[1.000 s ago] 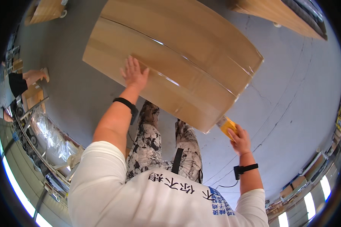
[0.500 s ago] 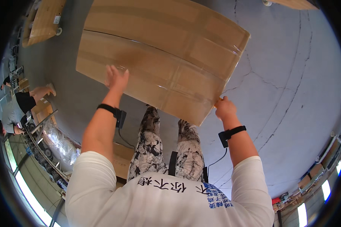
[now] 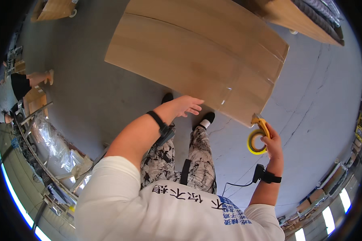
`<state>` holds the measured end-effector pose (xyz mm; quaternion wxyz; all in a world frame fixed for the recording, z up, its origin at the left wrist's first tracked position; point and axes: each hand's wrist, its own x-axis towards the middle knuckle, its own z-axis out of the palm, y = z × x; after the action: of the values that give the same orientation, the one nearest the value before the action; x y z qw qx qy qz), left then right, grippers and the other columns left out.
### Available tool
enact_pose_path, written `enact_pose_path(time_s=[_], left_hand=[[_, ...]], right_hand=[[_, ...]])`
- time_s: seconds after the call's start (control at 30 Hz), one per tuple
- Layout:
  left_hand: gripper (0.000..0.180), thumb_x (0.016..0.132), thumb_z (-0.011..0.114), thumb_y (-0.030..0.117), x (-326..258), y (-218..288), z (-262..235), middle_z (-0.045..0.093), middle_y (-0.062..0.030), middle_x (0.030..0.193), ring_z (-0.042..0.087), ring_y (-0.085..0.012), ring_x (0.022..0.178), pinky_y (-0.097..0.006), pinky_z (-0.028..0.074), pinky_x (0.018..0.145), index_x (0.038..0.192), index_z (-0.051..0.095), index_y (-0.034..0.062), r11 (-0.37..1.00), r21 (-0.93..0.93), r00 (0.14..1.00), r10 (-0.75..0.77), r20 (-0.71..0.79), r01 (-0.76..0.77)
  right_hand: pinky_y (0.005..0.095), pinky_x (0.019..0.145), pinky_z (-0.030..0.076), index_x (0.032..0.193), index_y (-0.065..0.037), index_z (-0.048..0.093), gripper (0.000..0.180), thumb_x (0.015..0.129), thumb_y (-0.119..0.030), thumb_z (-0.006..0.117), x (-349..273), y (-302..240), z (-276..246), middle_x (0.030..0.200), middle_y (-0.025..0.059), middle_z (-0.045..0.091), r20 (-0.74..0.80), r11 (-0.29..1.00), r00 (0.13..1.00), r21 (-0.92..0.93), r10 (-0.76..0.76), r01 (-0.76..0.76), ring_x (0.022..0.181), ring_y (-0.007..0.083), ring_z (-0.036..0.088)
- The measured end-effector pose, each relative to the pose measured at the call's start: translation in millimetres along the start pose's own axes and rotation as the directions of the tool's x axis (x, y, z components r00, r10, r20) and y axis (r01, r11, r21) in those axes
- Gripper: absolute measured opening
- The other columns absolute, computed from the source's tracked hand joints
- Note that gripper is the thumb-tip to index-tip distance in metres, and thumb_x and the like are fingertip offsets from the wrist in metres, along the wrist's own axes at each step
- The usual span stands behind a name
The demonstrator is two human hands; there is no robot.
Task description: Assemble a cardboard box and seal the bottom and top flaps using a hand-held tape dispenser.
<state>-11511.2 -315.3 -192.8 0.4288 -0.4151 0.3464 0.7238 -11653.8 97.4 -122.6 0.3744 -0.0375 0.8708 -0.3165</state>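
A large brown cardboard box (image 3: 189,52) fills the upper middle, with shiny clear tape strips near its right end. My left hand (image 3: 187,106) is held just off the box's near edge, its fingers stretched out and holding nothing. To the right of it, my right hand (image 3: 273,143) grips a yellow tape dispenser (image 3: 262,124) loaded with a roll of tape (image 3: 256,141). The dispenser's head is close to the box's near right corner. Whether it touches the corner I cannot tell.
Wooden-looking carts on wheels stand at the far left (image 3: 55,9) and far right (image 3: 301,18), the right one carrying dark rolls. Another person (image 3: 20,90) is at the left, near a metal rack and plastic-wrapped goods (image 3: 52,134). My feet are on the cracked grey floor (image 3: 305,88).
My left hand has come off the box and moved right, toward its near edge. My right hand has swung outward from the right corner, and the tape dispenser now shows. The view has shifted.
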Motion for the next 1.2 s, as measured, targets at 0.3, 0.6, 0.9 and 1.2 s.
enact_pose_path(time_s=[0.3,0.6,0.9,1.2], left_hand=[[0.055,0.084,0.054,0.064,-136,57,31,0.064,-0.0062,0.103,0.054,-0.0190,0.106,-0.052,0.027,0.100,0.088,0.065,0.0109,0.947,-0.074,0.949,0.314,-0.009,-0.314],[0.053,0.086,0.064,0.049,-166,28,-32,0.062,-0.0082,0.112,0.050,-0.0173,0.112,-0.031,0.031,0.102,0.111,0.065,0.0022,0.876,-0.260,0.914,0.394,-0.097,-0.406],[0.034,0.086,0.061,0.036,-125,-17,-147,0.065,-0.0151,0.072,0.060,-0.0232,0.071,-0.039,0.043,0.073,0.074,0.070,0.0053,0.736,0.516,0.586,0.670,-0.457,-0.439],[0.040,0.090,0.049,0.043,-148,9,-295,0.066,-0.0067,0.102,0.056,-0.0294,0.104,-0.049,0.031,0.098,0.081,0.072,0.0122,0.724,0.679,0.258,0.637,-0.726,0.122]], right_hand=[[0.0259,0.087,0.045,0.134,-0.001,0.048,0.068,0.067,0.007,0.058,-32,-210,83,0.112,0.0068,0.058,0.272,0.647,0.938,0.759,-0.212,-0.074,0.102,0.0180,0.057],[0.0358,0.088,0.049,0.119,-0.011,0.061,0.063,0.059,0.008,0.065,-12,-283,153,0.119,0.0186,0.054,0.150,0.618,0.612,-0.008,-0.777,0.786,0.104,0.0355,0.059],[0.0402,0.084,0.051,0.117,-0.021,0.062,0.061,0.060,0.002,0.067,1,-313,197,0.123,0.0131,0.054,0.399,0.504,0.557,-0.239,-0.728,0.830,0.100,0.0363,0.059],[0.0404,0.084,0.050,0.118,-0.022,0.062,0.059,0.062,-0.003,0.069,25,-253,184,0.126,0.0106,0.052,0.417,0.485,0.656,-0.450,-0.629,0.750,0.098,0.0325,0.057]])
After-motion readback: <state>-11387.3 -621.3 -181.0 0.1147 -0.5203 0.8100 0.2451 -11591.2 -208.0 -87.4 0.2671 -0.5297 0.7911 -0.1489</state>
